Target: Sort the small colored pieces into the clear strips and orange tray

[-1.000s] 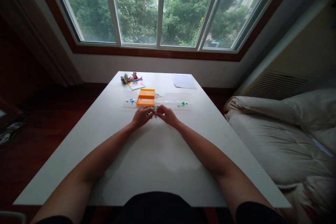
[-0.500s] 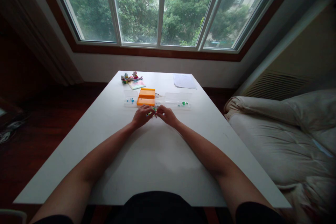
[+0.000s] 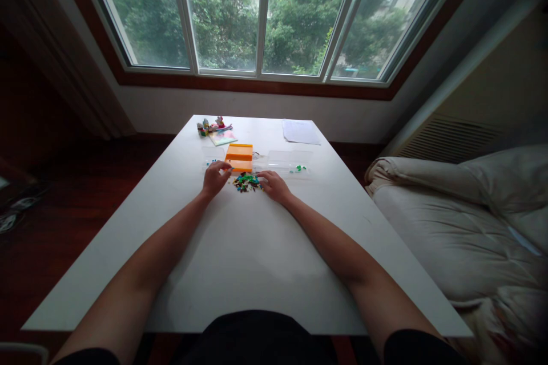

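A mixed pile of tiny toy building bricks [image 3: 247, 182], green, blue, dark and yellow, lies on the white table between my hands. My left hand [image 3: 215, 178] is left of the pile, near the front of the orange box. Its thumb and fingertips are pinched on a small bluish brick [image 3: 232, 169], whose shape is too small to make out. My right hand [image 3: 274, 186] rests at the pile's right edge, fingers stretched out and touching the outermost bricks. I see nothing held in it.
Behind the pile stands an orange box [image 3: 239, 156]. Clear trays flank it: the left tray [image 3: 213, 152] with a few blue bricks, the right tray [image 3: 280, 166] with green ones. Farther back are small figures [image 3: 206, 127], a colourful card [image 3: 223, 137] and paper sheets [image 3: 301, 132].
My left hand has moved left, away from the pile, and the bricks now show. My right hand has stayed beside the pile with its fingers a little straighter.
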### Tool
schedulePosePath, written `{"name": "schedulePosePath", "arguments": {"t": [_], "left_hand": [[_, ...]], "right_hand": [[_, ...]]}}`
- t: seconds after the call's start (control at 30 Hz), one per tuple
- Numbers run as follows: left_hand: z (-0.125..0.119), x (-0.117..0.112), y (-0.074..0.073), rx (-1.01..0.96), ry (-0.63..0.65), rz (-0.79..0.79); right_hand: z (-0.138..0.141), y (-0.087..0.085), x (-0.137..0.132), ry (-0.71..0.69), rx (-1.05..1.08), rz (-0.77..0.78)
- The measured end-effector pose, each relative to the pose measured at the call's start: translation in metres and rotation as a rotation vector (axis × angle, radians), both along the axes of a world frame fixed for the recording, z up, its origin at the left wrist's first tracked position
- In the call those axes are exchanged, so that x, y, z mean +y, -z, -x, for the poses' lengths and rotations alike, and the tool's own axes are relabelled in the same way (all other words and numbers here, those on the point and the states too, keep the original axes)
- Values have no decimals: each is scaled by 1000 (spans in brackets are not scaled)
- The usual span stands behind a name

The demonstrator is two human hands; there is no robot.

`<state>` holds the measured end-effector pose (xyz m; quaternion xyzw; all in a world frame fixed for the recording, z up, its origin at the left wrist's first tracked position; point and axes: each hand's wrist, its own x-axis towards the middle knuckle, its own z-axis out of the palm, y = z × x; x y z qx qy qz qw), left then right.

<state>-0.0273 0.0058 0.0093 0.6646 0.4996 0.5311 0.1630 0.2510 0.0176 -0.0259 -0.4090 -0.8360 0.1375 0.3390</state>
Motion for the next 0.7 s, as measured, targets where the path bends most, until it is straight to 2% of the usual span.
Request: {"name": "schedulePosePath", "arguments": {"t": [0.07,0.13,0.27,0.4,0.53,0.7], "left_hand": [[13,7,-1,-140,-95,41],[26,13,1,-198,-191,75],[47,27,9,-169,-372,94],[60,37,19,-41,-503,169],[65,39,23,168,-527,251],[53,32,22,331,-449,158]], "right_hand": [[2,2,1,-50,-52,1],[4,3,1,-85,-88,6],[5,-1,1,-100,-102,17],[5,-4,0,-67,-61,21],[6,-4,-2,-86,-22,11],[11,-6,-8,-179,31,7]]}}
